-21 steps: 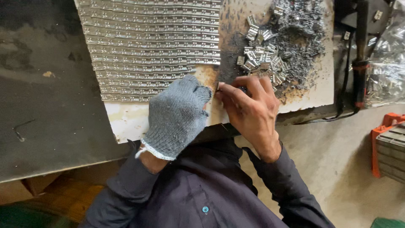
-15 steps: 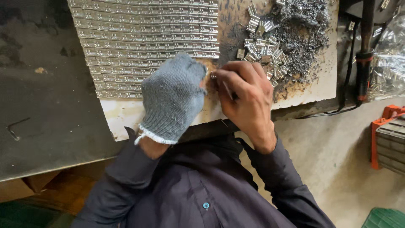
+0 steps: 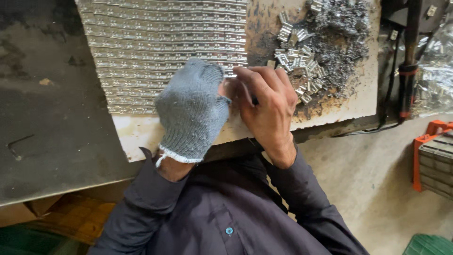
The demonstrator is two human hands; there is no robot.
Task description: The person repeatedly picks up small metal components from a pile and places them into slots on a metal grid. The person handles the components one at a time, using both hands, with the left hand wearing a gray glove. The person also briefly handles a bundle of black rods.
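My left hand (image 3: 191, 111) wears a grey knit glove and rests knuckles-up on the pale board (image 3: 137, 130). Its fingers curl down at the right end of the rows of shiny metal strips (image 3: 165, 42); what is under them is hidden. Pressed against it, my bare right hand (image 3: 266, 106) has its fingers closed, and a thin dark tool tip (image 3: 255, 100) shows between them. Just beyond the right hand lies a pile of small metal clips (image 3: 297, 61) mixed with grey shavings (image 3: 339, 38).
The board lies on a dark metal table (image 3: 47, 118), its right part scorched brown. A dark cable with red bands (image 3: 406, 71) hangs at the right. An orange crate (image 3: 434, 156) and a green bin (image 3: 427, 245) stand on the concrete floor.
Both hands have moved together up the board, from its near edge to the end of the strip rows. The right hand's fingers have closed in tighter beside the glove.
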